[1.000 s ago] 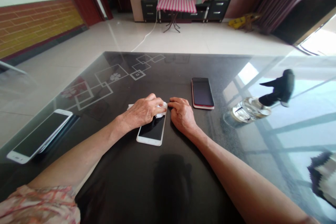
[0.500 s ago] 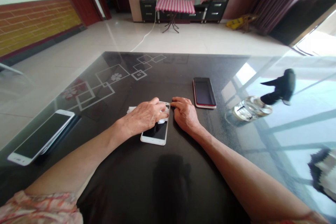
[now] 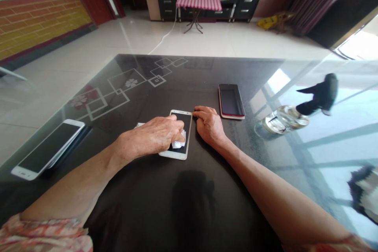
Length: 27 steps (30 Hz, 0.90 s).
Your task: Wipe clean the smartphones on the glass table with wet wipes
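A white phone [image 3: 174,155] with a dark screen lies flat on the black glossy table [image 3: 141,204], in front of me. My left hand [image 3: 162,132] is closed on a white tissue [image 3: 178,141] and presses it on the phone's screen; another bit of white shows behind the hand. Just right of the phone, my right hand [image 3: 209,123] rests on the table with its fingers bent and its fingertips by the phone's upper right edge. Whether anything is under its curled fingers is hidden.
Another white phone [image 3: 49,147] rests on a dark object at the left. A dark phone with a red edge [image 3: 231,100] lies beyond my right hand. At the right stand a clear spray bottle [image 3: 285,120] with a black nozzle and, near the edge, a crumpled white thing [image 3: 367,193].
My left hand has moved down and slightly left over the screen with the tissue, uncovering the phone's top. My right hand has stayed beside the phone. The view has shifted slightly.
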Motion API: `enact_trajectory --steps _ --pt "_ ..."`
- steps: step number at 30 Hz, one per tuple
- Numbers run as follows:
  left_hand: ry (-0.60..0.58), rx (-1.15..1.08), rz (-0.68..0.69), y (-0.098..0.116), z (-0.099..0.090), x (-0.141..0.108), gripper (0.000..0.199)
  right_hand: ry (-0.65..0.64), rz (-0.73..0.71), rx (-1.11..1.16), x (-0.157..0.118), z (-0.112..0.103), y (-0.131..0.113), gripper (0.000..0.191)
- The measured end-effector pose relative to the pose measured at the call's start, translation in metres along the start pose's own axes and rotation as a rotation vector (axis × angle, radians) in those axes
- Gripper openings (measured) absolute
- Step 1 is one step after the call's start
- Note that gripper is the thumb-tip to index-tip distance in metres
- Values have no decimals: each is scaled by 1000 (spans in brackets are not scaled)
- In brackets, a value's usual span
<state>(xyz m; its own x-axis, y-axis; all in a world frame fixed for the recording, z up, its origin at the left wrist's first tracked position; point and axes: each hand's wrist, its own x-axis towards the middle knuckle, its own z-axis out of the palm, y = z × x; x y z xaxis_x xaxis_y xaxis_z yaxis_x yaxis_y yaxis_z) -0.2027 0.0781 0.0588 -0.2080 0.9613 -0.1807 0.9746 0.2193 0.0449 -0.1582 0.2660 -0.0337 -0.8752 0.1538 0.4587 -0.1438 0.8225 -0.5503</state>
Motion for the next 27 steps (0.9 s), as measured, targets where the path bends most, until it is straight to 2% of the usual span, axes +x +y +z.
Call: enact_trajectory --steps 6,19,27 --pt "114 103 -75 -11 12 16 32 -2 2 -1 0 1 0 36" --pt "193 181 -83 -17 21 20 31 -21 -7 -18 1 -1 -1 39" --pt "134 74 -5 -9 14 9 30 -14 -11 -19 2 0 0 40"
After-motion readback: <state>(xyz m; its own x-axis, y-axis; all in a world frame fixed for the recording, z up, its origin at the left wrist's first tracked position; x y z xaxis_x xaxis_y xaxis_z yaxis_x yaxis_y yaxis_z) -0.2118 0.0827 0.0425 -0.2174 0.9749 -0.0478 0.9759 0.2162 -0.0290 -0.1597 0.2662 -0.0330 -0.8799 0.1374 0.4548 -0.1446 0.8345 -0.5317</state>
